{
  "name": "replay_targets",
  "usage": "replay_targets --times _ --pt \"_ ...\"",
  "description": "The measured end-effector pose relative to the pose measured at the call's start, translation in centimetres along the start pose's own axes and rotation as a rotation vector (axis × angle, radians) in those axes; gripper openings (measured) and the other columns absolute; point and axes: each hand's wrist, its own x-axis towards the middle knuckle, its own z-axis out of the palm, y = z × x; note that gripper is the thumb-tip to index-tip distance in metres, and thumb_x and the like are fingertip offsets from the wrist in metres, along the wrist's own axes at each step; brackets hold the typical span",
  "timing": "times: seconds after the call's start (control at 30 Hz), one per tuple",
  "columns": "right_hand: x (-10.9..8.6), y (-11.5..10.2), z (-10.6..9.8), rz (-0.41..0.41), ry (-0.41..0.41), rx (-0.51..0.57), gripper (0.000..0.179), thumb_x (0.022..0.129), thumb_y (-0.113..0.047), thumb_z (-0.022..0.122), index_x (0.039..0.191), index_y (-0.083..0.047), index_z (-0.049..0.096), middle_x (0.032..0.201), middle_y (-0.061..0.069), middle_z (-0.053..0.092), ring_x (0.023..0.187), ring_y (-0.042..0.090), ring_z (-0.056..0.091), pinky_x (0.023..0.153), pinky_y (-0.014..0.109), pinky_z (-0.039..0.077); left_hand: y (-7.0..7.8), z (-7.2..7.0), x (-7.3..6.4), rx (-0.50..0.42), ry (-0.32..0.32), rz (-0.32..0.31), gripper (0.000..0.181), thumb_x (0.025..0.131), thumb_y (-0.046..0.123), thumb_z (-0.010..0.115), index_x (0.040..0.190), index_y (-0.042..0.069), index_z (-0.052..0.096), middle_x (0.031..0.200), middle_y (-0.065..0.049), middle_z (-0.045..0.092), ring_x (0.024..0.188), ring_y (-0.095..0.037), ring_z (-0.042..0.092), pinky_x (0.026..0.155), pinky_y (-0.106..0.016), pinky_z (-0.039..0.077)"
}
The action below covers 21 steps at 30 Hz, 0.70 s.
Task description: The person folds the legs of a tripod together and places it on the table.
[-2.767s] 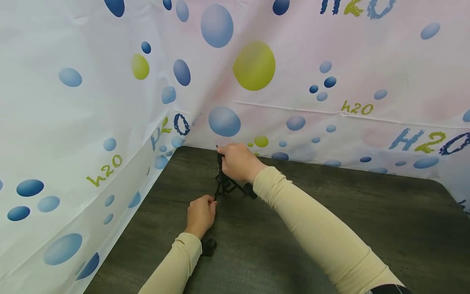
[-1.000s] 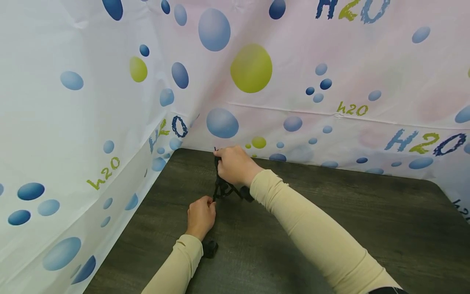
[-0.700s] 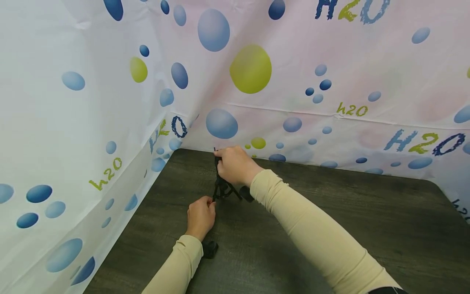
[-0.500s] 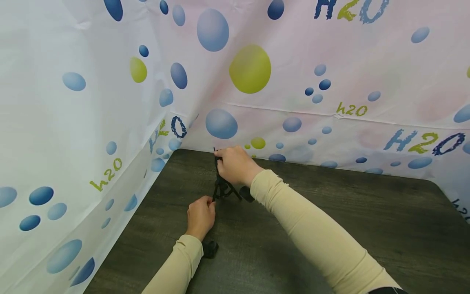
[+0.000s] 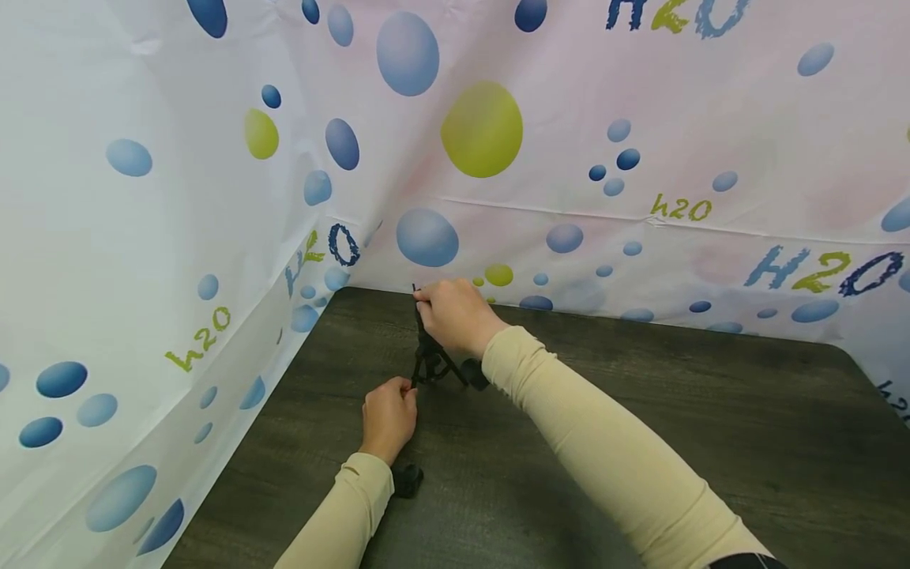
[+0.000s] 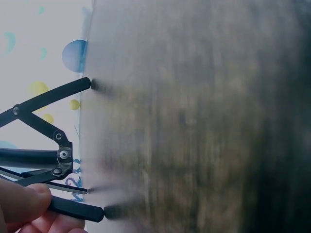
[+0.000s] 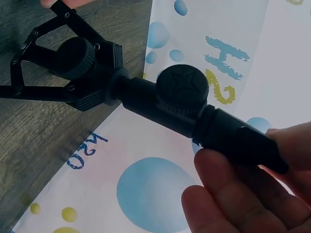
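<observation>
A small black tripod point(image 5: 430, 362) stands at the far left of the table with its legs spread. My right hand point(image 5: 458, 318) grips the top of its centre column. In the right wrist view, the fingers point(image 7: 226, 187) wrap the upper column point(image 7: 238, 133), beyond a round knob point(image 7: 182, 87). Low down, my left hand point(image 5: 388, 419) pinches one leg near its foot. The left wrist view shows the thumb point(image 6: 26, 206) against that leg point(image 6: 77, 208), other legs and the hinged braces point(image 6: 63, 154) beside it. The right hand hides part of the column in the head view.
The dark wood-grain table point(image 5: 604, 442) meets white sheeting with blue and green dots point(image 5: 562, 142) behind and to the left. A black wrist camera point(image 5: 407, 480) sits by the left cuff, another point(image 5: 474, 373) under the right.
The head view has shifted slightly. Both hands keep nearly the same places on the tripod, and its legs look a little differently turned from 2.8 s ago.
</observation>
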Motion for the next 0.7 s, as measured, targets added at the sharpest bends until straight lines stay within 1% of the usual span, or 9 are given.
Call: replay_targets --times 0.17,0.23,0.3,0.37,0.47,0.57,0.7 --pt "0.04 -0.07 -0.13 0.032 -0.003 0.034 0.029 0.105 -0.011 0.050 0.127 -0.002 0.068 0.117 0.014 0.071 0.035 0.007 0.029 0.039 0.021 0.029 0.04 0.03 0.08 0.006 0.000 0.001 0.007 0.092 0.008 0.072 0.093 0.001 0.074 0.085 -0.011 0.073 0.075 -0.030 0.068 0.073 -0.050 0.054" --pt "0.09 -0.12 -0.16 0.041 -0.004 0.036 0.029 0.105 -0.011 0.049 0.125 -0.002 0.068 0.113 0.014 0.072 0.037 0.008 0.033 0.041 0.022 0.031 0.03 0.03 0.11 0.008 0.000 0.001 0.007 0.092 0.008 0.072 0.093 0.001 0.074 0.086 -0.011 0.073 0.075 -0.030 0.069 0.073 -0.050 0.054" --pt "0.13 -0.17 -0.16 0.042 0.002 0.028 0.028 0.105 -0.010 0.049 0.123 -0.001 0.069 0.111 0.014 0.072 0.040 0.010 0.040 0.045 0.023 0.035 -0.02 0.04 0.15 0.008 -0.002 0.002 0.007 0.092 0.008 0.072 0.093 0.001 0.074 0.086 -0.011 0.073 0.075 -0.029 0.069 0.073 -0.050 0.054" --pt "0.18 -0.17 -0.13 0.038 0.007 0.016 0.026 0.105 -0.010 0.050 0.119 -0.001 0.069 0.106 0.014 0.072 0.044 0.011 0.048 0.050 0.025 0.041 -0.06 0.06 0.18 0.009 -0.003 0.004 0.007 0.092 0.008 0.072 0.093 0.001 0.075 0.086 -0.012 0.073 0.075 -0.029 0.069 0.073 -0.050 0.054" --pt "0.23 -0.09 -0.04 0.031 0.008 -0.006 0.021 0.105 -0.013 0.053 0.112 -0.002 0.069 0.098 0.011 0.072 0.056 0.013 0.057 0.060 0.028 0.048 -0.11 0.07 0.12 0.009 -0.009 0.000 0.007 0.092 0.008 0.072 0.094 0.001 0.075 0.087 -0.011 0.074 0.074 -0.029 0.068 0.073 -0.050 0.054" --pt "0.31 0.04 0.02 0.034 -0.001 -0.017 0.019 0.105 -0.016 0.055 0.109 -0.004 0.068 0.091 0.008 0.069 0.062 0.014 0.059 0.066 0.031 0.050 -0.15 0.14 0.09 0.007 -0.012 -0.002 0.008 0.092 0.008 0.072 0.095 0.002 0.075 0.087 -0.011 0.074 0.074 -0.028 0.069 0.073 -0.049 0.054" --pt "0.44 0.13 -0.06 0.042 -0.020 -0.013 0.017 0.106 -0.017 0.054 0.105 -0.006 0.066 0.085 0.005 0.066 0.060 0.015 0.057 0.062 0.030 0.047 -0.13 0.19 0.13 0.002 0.005 0.010 0.007 0.092 0.008 0.072 0.094 0.002 0.075 0.086 -0.010 0.074 0.073 -0.028 0.069 0.072 -0.050 0.054"
